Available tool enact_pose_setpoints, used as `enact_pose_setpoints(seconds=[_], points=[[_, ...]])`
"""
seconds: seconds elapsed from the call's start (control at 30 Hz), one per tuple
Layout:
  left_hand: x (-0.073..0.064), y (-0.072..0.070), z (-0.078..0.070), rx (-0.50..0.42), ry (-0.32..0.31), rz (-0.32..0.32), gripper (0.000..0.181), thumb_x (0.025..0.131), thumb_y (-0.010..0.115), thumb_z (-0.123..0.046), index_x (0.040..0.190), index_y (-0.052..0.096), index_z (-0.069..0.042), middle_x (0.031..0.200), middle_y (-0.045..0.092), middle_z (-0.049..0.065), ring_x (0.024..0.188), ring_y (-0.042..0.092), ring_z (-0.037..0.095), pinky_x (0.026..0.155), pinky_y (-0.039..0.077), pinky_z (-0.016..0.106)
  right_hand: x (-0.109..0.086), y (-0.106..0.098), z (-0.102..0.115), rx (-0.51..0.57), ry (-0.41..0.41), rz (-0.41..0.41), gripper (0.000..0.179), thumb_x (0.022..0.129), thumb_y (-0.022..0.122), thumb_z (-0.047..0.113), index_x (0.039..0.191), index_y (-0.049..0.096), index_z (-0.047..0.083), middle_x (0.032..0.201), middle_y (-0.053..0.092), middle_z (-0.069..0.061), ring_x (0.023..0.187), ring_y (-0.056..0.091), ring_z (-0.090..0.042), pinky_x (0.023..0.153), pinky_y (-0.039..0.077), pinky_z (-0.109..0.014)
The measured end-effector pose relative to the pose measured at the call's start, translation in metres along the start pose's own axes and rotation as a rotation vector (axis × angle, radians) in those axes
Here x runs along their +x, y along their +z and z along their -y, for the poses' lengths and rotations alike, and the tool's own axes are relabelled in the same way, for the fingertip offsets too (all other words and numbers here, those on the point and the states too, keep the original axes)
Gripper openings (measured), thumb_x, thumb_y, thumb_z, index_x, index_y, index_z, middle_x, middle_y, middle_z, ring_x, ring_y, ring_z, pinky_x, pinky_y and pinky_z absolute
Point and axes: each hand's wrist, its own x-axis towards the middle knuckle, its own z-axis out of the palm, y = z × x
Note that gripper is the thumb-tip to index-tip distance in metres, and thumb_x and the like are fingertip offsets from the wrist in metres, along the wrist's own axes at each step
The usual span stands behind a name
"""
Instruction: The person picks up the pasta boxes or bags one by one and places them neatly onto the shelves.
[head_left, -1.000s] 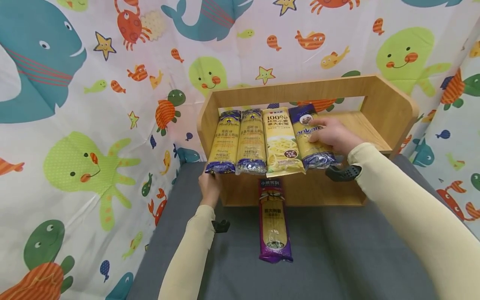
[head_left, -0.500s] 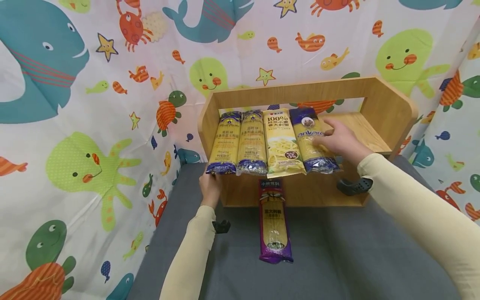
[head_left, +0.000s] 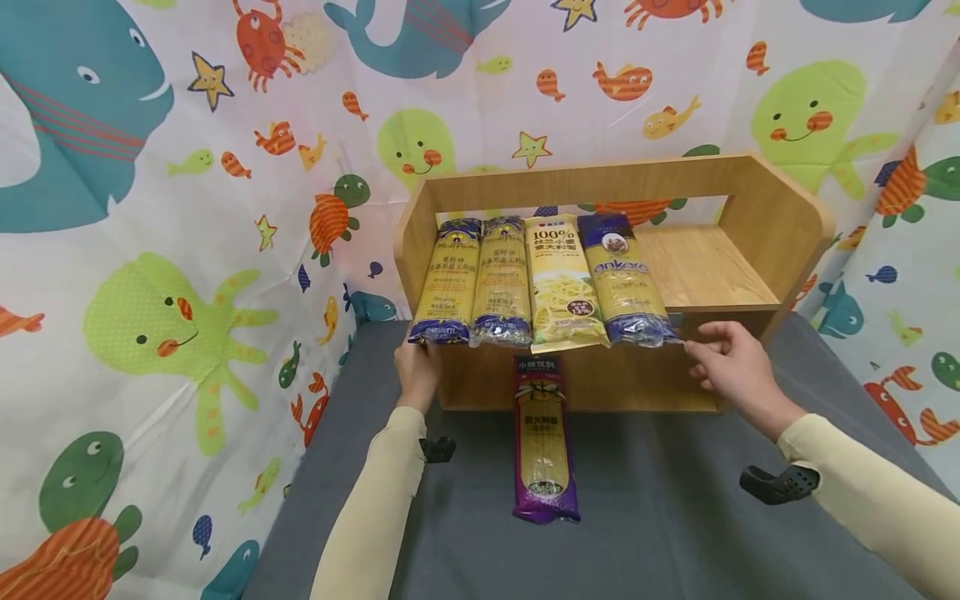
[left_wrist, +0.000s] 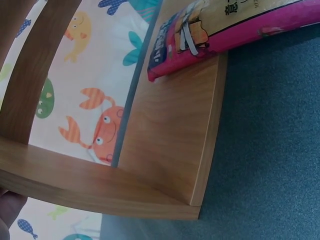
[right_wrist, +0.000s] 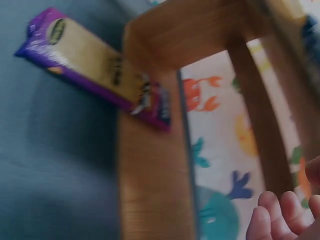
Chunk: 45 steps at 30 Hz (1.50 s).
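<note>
My left hand (head_left: 417, 375) holds the left side panel of a two-tier wooden shelf (head_left: 750, 333), low near the front; its fingertips are partly hidden. In the left wrist view a finger (left_wrist: 11, 207) lies against that panel's outer face. My right hand (head_left: 731, 367) is at the lower right corner of a blue-topped spaghetti packet (head_left: 630, 279), thumb and forefinger right by the crinkled end, other fingers loosely bent. To its left lie a cream noodle packet (head_left: 566, 287) and two yellow-and-blue spaghetti packets (head_left: 501, 279), side by side on the upper tier.
A purple pasta packet (head_left: 546, 450) lies below, its top end on the lower tier and the rest out over the grey cloth (head_left: 480, 542). Bare upper-tier board (head_left: 705, 267) shows right of the packets. A sea-animal print curtain (head_left: 247, 208) hangs behind and at both sides.
My right hand has let go of the blue-topped packet's middle and moved down and right to its lower corner. That packet sits slightly straighter. My left hand stays at the side panel.
</note>
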Motion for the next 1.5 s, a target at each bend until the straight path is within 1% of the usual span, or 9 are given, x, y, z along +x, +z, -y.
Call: enact_pose_setpoints(seconds=[0.17, 0.37, 0.47, 0.6, 0.8, 1.0, 1.27, 1.4, 1.5], points=[[-0.001, -0.001, 0.001, -0.001, 0.003, -0.009, 0.031, 0.108, 0.05, -0.021, 0.132, 0.06, -0.006, 0.111, 0.075, 0.022, 0.079, 0.071, 0.034, 0.07, 0.058, 0.05, -0.011, 0.023, -0.036, -0.007, 0.064, 0.075, 0.054, 0.103, 0.056, 0.027, 0.141, 0.04, -0.008, 0.086, 0.065, -0.006, 0.069, 0.062, -0.008, 0.06, 0.056, -0.029], [-0.001, -0.001, 0.0, 0.01, -0.008, -0.018, 0.028, 0.107, 0.051, -0.018, 0.128, 0.063, -0.004, 0.11, 0.075, 0.023, 0.089, 0.074, 0.038, 0.074, 0.058, 0.052, -0.028, 0.062, -0.069, 0.016, 0.116, 0.183, 0.054, 0.103, 0.059, 0.024, 0.143, 0.041, -0.008, 0.113, 0.067, -0.028, 0.078, 0.065, -0.014, 0.064, 0.057, -0.031], [0.0, 0.0, 0.0, 0.011, -0.012, -0.013, 0.029, 0.107, 0.051, -0.018, 0.131, 0.062, -0.005, 0.111, 0.076, 0.022, 0.088, 0.074, 0.037, 0.074, 0.058, 0.051, -0.038, 0.085, -0.081, 0.066, 0.137, 0.23, 0.056, 0.102, 0.06, 0.022, 0.145, 0.039, -0.008, 0.118, 0.068, -0.03, 0.078, 0.066, -0.014, 0.063, 0.056, -0.032], [-0.001, 0.0, -0.001, 0.001, -0.024, 0.0, 0.03, 0.107, 0.052, -0.018, 0.133, 0.061, -0.006, 0.114, 0.075, 0.022, 0.089, 0.074, 0.036, 0.075, 0.06, 0.051, -0.05, 0.119, -0.093, 0.144, 0.148, 0.256, 0.057, 0.099, 0.063, 0.018, 0.144, 0.039, -0.009, 0.11, 0.073, -0.023, 0.077, 0.067, -0.015, 0.062, 0.057, -0.034], [-0.002, -0.002, -0.001, -0.005, -0.056, 0.009, 0.029, 0.107, 0.051, -0.017, 0.13, 0.061, -0.004, 0.115, 0.074, 0.023, 0.098, 0.073, 0.038, 0.078, 0.059, 0.052, -0.06, 0.166, -0.088, 0.193, 0.182, 0.192, 0.06, 0.094, 0.069, 0.014, 0.144, 0.044, -0.007, 0.115, 0.07, -0.031, 0.081, 0.07, -0.02, 0.062, 0.056, -0.033], [-0.002, 0.0, 0.0, -0.01, -0.03, -0.01, 0.028, 0.106, 0.052, -0.016, 0.129, 0.062, -0.004, 0.114, 0.074, 0.023, 0.096, 0.073, 0.04, 0.078, 0.058, 0.053, -0.057, 0.198, -0.072, 0.235, 0.178, 0.166, 0.066, 0.091, 0.071, 0.013, 0.148, 0.043, -0.004, 0.117, 0.067, -0.032, 0.082, 0.069, -0.021, 0.064, 0.057, -0.033], [-0.002, 0.002, 0.0, -0.011, -0.033, -0.008, 0.029, 0.106, 0.052, -0.018, 0.129, 0.062, -0.004, 0.115, 0.074, 0.022, 0.091, 0.073, 0.037, 0.076, 0.059, 0.051, -0.043, 0.219, -0.061, 0.077, 0.094, 0.14, 0.071, 0.081, 0.081, 0.019, 0.142, 0.05, 0.001, 0.11, 0.068, -0.025, 0.094, 0.064, -0.028, 0.07, 0.052, -0.033], [-0.002, 0.002, 0.0, -0.017, -0.037, -0.01, 0.03, 0.107, 0.052, -0.019, 0.131, 0.061, -0.004, 0.116, 0.074, 0.021, 0.091, 0.073, 0.036, 0.077, 0.06, 0.05, -0.032, 0.226, -0.059, -0.005, 0.061, 0.177, 0.078, 0.079, 0.083, 0.024, 0.146, 0.047, 0.004, 0.125, 0.066, -0.025, 0.104, 0.065, -0.033, 0.084, 0.056, -0.046], [-0.001, 0.002, 0.001, -0.018, -0.033, -0.007, 0.03, 0.107, 0.052, -0.019, 0.131, 0.061, -0.004, 0.115, 0.075, 0.021, 0.091, 0.073, 0.036, 0.077, 0.06, 0.051, -0.025, 0.229, -0.057, -0.062, 0.027, 0.194, 0.082, 0.076, 0.084, 0.025, 0.146, 0.048, 0.004, 0.133, 0.062, -0.028, 0.113, 0.062, -0.039, 0.096, 0.052, -0.056]])
